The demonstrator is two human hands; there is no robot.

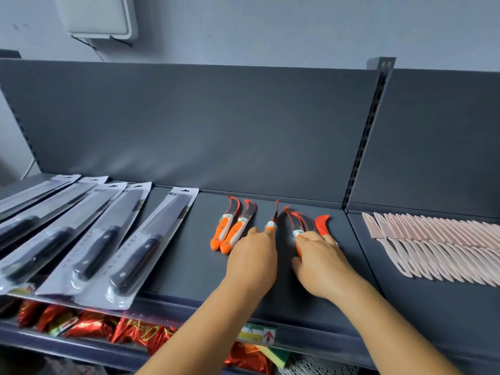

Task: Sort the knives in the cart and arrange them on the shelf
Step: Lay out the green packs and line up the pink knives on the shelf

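Observation:
On the dark grey shelf two orange-and-white curved knives lie side by side. Just right of them my left hand grips a third such knife, held on edge with its red-edged blade pointing at the back panel. My right hand covers and holds the handles of more curved knives, their blades sticking out beyond the fingers. A red curved sheath pokes out to the right of that hand. The cart is out of view.
Several packaged black-handled kitchen knives lie fanned across the shelf's left part. A row of several pink sheathed knives fills the neighbouring shelf bay on the right. Red foil packets sit on the shelf below. A slotted upright divides the bays.

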